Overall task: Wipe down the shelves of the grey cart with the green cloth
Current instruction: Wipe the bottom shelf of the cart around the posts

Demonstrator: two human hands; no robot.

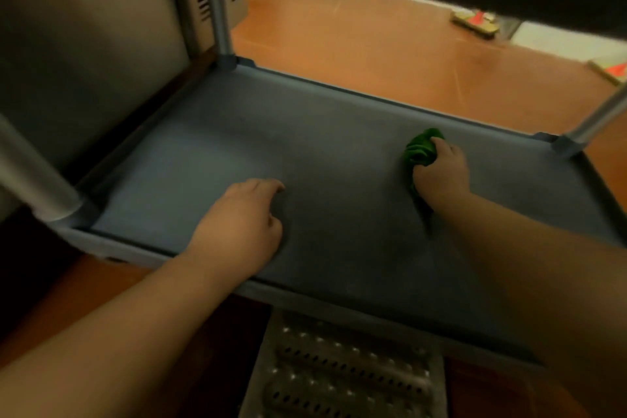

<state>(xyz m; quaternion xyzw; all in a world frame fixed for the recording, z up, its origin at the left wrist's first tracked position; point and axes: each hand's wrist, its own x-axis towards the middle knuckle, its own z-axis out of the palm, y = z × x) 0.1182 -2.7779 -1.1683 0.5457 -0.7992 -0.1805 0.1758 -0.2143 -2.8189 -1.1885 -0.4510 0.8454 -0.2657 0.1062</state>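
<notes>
Now green cloth (420, 151) (bunched) under right hand (441, 173).

Green cloth (420, 153) mostly hidden inside right hand (441, 173). Grey cart shelf (210, 146): right end cut by frame edge. Objects on floor beyond shelf blurred, unidentifiable.

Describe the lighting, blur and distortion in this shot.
Head view: dim, the grey shelf shadowed from above; orange floor behind brighter; overall soft, slight blur on the right hand gripping the green cloth; wide-angle bend along cart posts.
</notes>
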